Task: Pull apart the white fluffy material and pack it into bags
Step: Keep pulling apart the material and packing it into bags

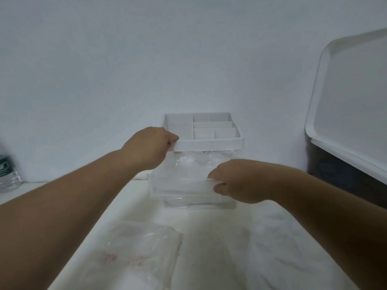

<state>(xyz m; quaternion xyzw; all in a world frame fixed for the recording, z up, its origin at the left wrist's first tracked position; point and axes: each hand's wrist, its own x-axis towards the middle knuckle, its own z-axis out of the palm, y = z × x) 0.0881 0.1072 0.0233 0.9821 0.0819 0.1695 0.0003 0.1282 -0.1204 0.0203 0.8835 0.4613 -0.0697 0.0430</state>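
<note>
A white desk organizer (209, 144) with a divided top tray stands at the back of the table, against the wall. My left hand (146, 148) grips the front left corner of its top rim. My right hand (236, 181) pinches the front edge of a clear drawer (180, 186) that is slid partly out, with crinkled clear plastic bags (194, 162) showing inside it. A clear bag (138, 254) with white fluffy material in it lies on the table near me, under my left forearm.
A water bottle (7, 174) stands at the far left by the wall. A white tray or lid (347, 105) leans on a dark container (343, 181) at the right. The tabletop (230, 248) is pale and marbled.
</note>
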